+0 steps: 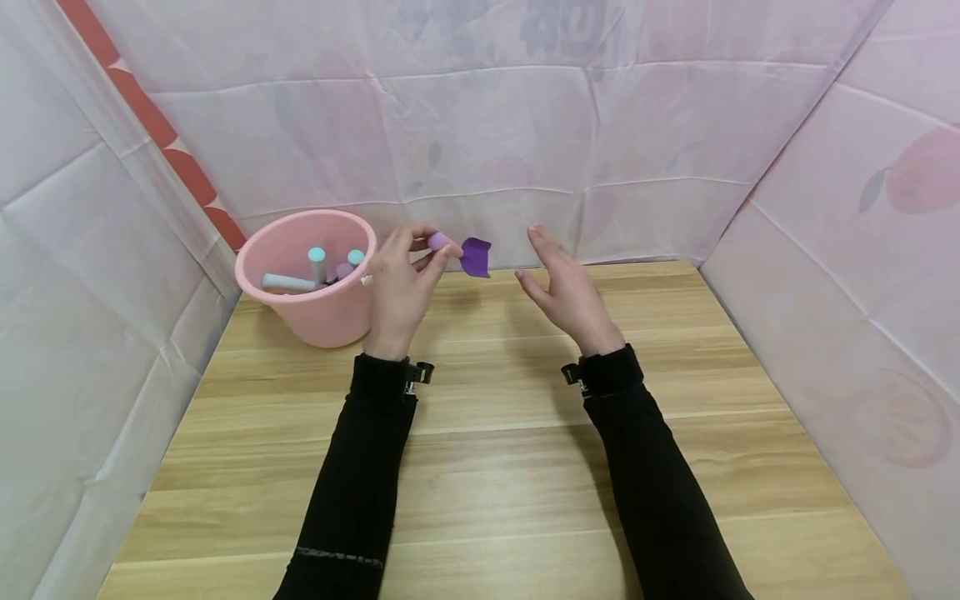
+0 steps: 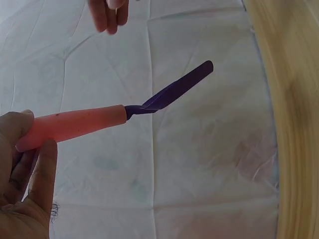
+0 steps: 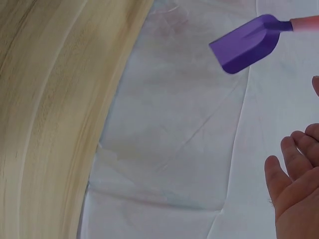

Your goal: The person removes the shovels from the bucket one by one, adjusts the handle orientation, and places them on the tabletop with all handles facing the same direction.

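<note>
A small toy shovel with a purple blade and a pinkish handle is held up over the far part of the wooden table. My left hand pinches the handle end between thumb and fingers, beside the pink bucket. In the left wrist view the shovel handle points away from the fingers, with the blade side-on. To the right, my right hand is raised with fingers extended, apart from the shovel. The right wrist view shows its palm and the purple blade above it.
Several light blue and purple handles stick up inside the bucket, which stands at the table's back left. Pale printed cloth hangs behind and on both sides. The wooden tabletop extends under both forearms.
</note>
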`<state>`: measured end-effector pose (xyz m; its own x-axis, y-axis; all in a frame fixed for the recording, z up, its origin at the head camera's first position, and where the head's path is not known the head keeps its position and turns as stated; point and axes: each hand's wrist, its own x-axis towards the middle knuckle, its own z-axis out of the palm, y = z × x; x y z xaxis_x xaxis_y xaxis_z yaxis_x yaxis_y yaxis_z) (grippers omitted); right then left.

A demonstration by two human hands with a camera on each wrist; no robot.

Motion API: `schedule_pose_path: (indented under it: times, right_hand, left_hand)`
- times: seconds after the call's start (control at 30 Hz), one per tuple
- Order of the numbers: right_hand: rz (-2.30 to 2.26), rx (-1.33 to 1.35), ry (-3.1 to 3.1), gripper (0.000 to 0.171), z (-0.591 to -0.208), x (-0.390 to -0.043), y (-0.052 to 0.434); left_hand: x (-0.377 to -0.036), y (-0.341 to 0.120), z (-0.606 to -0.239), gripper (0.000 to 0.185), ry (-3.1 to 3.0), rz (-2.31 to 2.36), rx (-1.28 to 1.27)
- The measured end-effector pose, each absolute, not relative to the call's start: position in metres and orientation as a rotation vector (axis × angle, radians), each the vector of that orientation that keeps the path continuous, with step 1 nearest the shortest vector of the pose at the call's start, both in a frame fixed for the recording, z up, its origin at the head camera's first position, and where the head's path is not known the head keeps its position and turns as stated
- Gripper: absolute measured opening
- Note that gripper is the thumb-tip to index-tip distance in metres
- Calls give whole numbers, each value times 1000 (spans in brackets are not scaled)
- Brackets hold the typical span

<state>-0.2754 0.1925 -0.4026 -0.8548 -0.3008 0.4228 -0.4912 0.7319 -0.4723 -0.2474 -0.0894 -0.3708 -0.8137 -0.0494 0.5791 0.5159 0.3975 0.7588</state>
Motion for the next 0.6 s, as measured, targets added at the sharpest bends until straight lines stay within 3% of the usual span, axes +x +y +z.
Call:
schedule_pose_path:
  times: [0.27,0.6]
  right_hand:
    - [870,676,-2547,76,-409,-276,180]
    - [940,801,-2376,52,-416,-274,165]
  left_hand:
    - [-249,-75,-379,31,-2127,-1471,-449]
    - [-245,-56,-381,33,-2167,-1557,-454]
